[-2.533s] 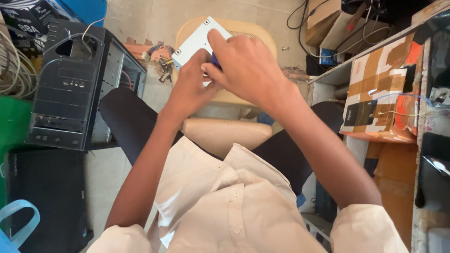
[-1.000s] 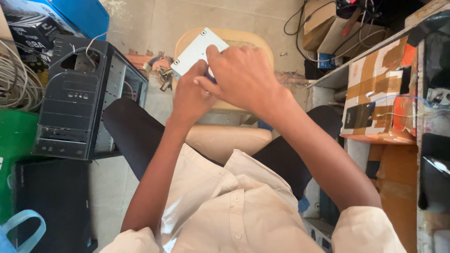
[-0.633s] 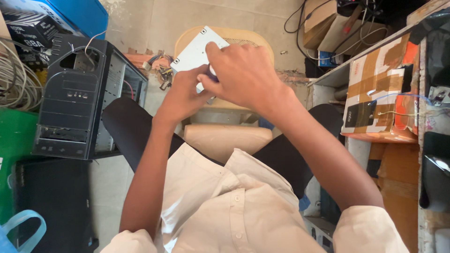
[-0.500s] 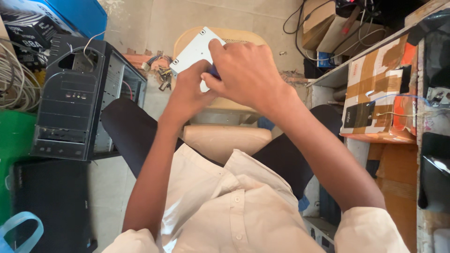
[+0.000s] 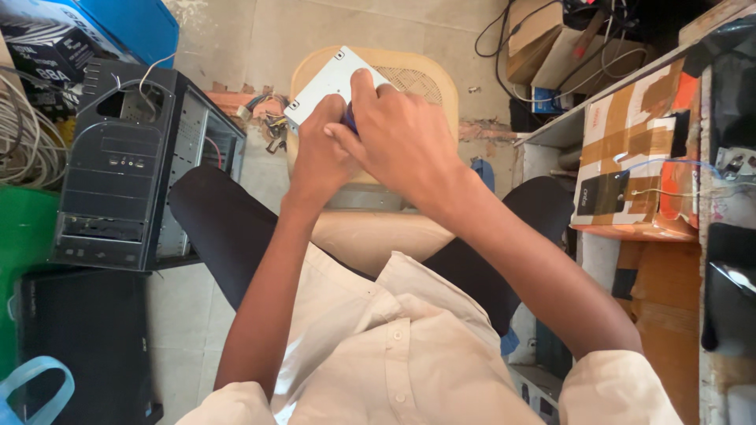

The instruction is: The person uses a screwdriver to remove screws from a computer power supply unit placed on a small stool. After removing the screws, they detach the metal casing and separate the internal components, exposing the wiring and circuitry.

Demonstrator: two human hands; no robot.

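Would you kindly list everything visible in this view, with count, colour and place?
metal plate: one, silver-grey, held over the stool
plastic stool: one, beige, in front of the knees
computer tower: one, black, on the floor at the left
cardboard box: one, brown with orange, on the shelf at the right
cables: a bundle, white, far left
blue bin: one, top left
left hand: one, gripping the plate
right hand: one, on the plate, over a small dark blue thing

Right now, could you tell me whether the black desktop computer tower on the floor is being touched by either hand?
No: both hands, left and right, are on the flat silver metal plate, apart from the tower.
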